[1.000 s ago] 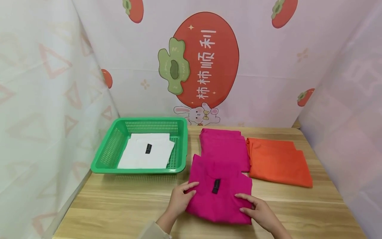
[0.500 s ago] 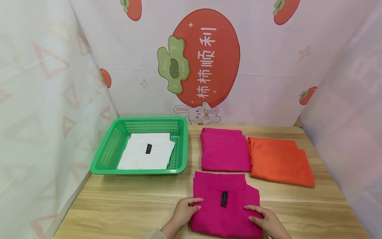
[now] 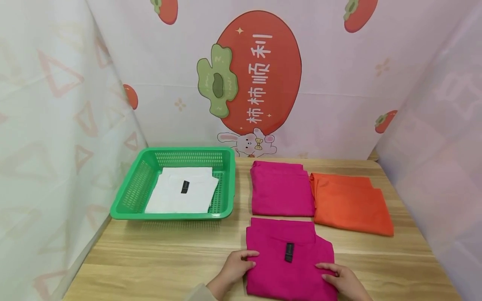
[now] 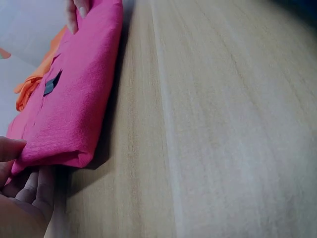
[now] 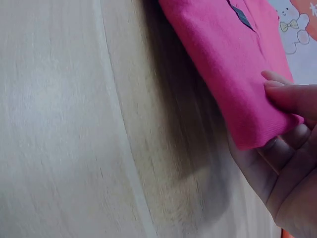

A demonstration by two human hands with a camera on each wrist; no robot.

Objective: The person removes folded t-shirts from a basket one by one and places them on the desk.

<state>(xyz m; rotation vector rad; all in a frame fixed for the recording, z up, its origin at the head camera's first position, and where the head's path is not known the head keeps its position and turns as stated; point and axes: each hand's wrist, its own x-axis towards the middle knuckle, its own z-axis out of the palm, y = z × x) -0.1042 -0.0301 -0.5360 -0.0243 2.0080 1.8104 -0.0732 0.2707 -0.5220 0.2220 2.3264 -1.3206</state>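
A folded magenta shirt [image 3: 290, 278] with a black neck label [image 3: 289, 252] lies flat between my two hands at the front of the table. At its left edge my left hand [image 3: 236, 266] grips the cloth, thumb on top and the other fingers under it, as the left wrist view shows. My right hand [image 3: 347, 281] holds the opposite edge the same way. In the right wrist view the fingers [image 5: 282, 153] reach beneath the shirt's corner. A shadow runs along the table below the shirt in both wrist views.
A green basket [image 3: 114, 211] holding a folded white shirt [image 3: 177, 198] stands at the back left. Behind the held shirt lies another folded magenta garment [image 3: 282, 190], with a folded orange garment [image 3: 352, 205] to its right. Patterned curtains enclose the wooden table [image 3: 169, 259].
Both hands have drawn the magenta shirt toward the front edge and slightly right. It no longer overlaps the magenta garment behind it. The basket and other garments stay put.
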